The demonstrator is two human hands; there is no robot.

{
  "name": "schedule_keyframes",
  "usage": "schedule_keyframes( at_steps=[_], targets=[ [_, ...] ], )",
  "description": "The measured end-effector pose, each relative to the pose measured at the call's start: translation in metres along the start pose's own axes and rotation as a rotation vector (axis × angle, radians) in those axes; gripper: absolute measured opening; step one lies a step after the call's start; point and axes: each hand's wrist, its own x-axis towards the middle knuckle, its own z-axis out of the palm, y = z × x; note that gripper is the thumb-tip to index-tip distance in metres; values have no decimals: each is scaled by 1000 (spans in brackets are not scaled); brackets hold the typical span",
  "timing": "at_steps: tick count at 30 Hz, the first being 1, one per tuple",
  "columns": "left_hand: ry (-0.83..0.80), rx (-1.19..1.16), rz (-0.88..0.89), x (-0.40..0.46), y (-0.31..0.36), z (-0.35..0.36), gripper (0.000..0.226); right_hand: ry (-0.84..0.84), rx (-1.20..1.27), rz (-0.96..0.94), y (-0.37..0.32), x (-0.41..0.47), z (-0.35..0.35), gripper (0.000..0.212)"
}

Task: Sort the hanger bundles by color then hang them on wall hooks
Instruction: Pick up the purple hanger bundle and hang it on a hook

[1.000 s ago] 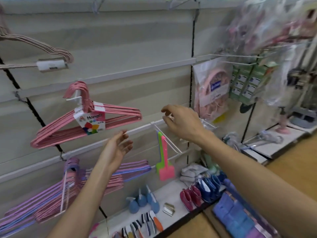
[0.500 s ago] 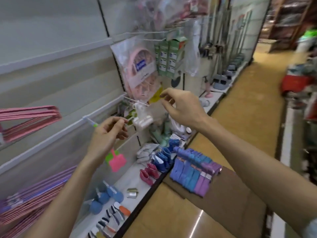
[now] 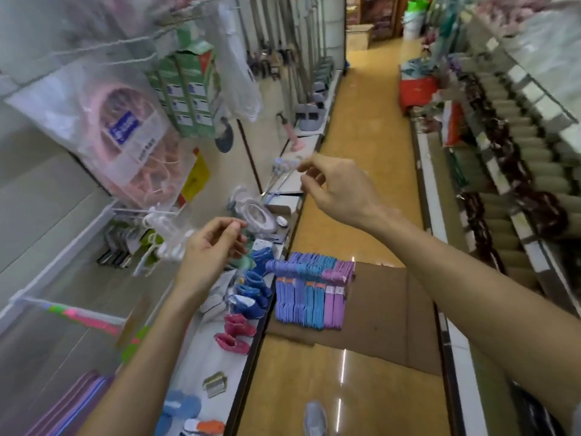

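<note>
Both hands, left (image 3: 213,247) and right (image 3: 336,187), have left the wall hooks, loosely curled, grasping nothing; next fetch the hanger bundles (image 3: 311,294) on the cardboard (image 3: 386,313).

We count two bare hands, the left hand (image 3: 213,247) and the right hand (image 3: 333,187), both with loosely curled fingers and nothing clearly held.

On the flat brown cardboard sheet (image 3: 383,309), against its left edge, we see one row of plastic hanger bundles (image 3: 309,294) in three colour groups: violet-blue, sky blue and lilac. The bundles within each group are packed too tightly for us to count.

On the white bottom shelf (image 3: 251,357) we count two small dark pink boots (image 3: 235,333) near the front edge, and at least three small blue boots (image 3: 251,291) behind them.

Two more purple hanger bundles (image 3: 72,407) show at the lower left corner, though blur may hide others.
</note>
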Motion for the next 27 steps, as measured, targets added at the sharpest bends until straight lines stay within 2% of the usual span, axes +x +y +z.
schedule_keyframes(
  at_steps=[11,18,27],
  targets=[
    [-246,-55,-167,144,-118,103,19,22,-166,425,145,7,67,28],
    [-397,23,-246,174,-224,165,16,-46,-171,535,247,-18,144,30],
    [-440,216,-201,211,-362,251,13,-69,-154,628,378,-86,262,38]
  ],
)
